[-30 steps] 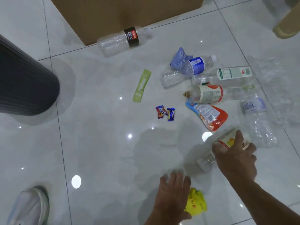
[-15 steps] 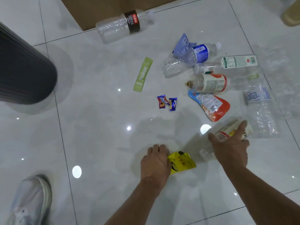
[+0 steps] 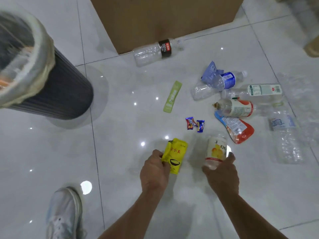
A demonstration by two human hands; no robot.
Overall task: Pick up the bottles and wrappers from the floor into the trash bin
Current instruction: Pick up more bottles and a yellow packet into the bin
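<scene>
My left hand point(image 3: 155, 171) grips a yellow wrapper point(image 3: 175, 155) above the floor. My right hand point(image 3: 221, 175) holds a clear bottle with a white and yellow label point(image 3: 215, 150), lifted off the tiles. The dark ribbed trash bin point(image 3: 57, 90) with a clear liner stands at the left. On the floor lie a green wrapper point(image 3: 172, 96), two small candy wrappers point(image 3: 195, 124), an orange pouch point(image 3: 236, 128), a purple wrapper point(image 3: 209, 71), and several empty bottles, among them one with a dark label point(image 3: 155, 50), one with a blue label point(image 3: 219, 82) and one with an orange label point(image 3: 236, 107).
A large cardboard box point(image 3: 164, 18) stands on the white tiles behind the litter. My white shoe point(image 3: 65, 213) is at the lower left. Crumpled clear bottles point(image 3: 284, 135) lie at the right. A tan object point(image 3: 312, 45) sits at the right edge.
Both hands have risen from the floor, the left with the yellow wrapper, the right with the labelled bottle. The view has shifted so more of the trash bin's rim shows.
</scene>
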